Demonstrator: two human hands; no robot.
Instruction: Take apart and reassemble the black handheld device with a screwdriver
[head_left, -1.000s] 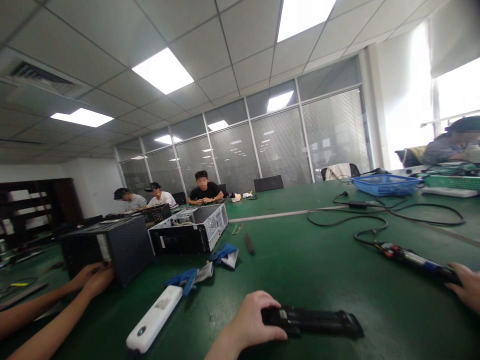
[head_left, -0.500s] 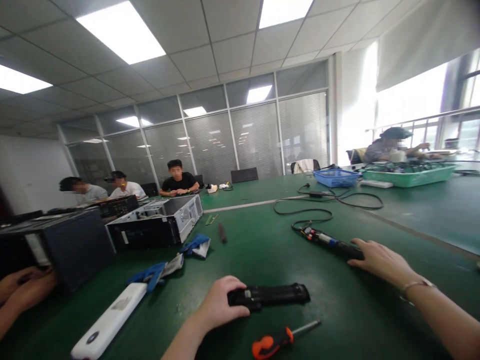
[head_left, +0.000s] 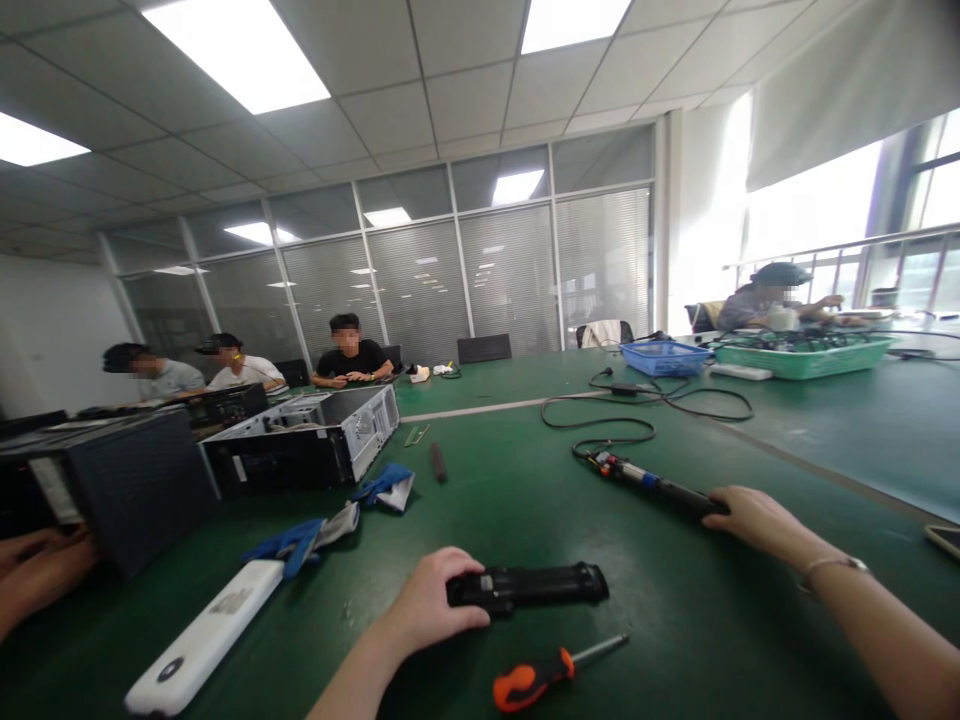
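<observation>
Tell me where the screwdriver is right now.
In the head view, the orange-and-black screwdriver lies on the green table, just on the near side of the black cylindrical casing.

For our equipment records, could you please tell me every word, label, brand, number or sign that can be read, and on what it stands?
No text can be read.
White bar-shaped device: grey label, too blurred.
Open computer case: pale sticker, too small.
Black device in the left hand: pale patch, too small to tell.

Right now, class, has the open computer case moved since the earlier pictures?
No: the open computer case still sits at the visible left end of the pale table seam; the view shifted.
</observation>
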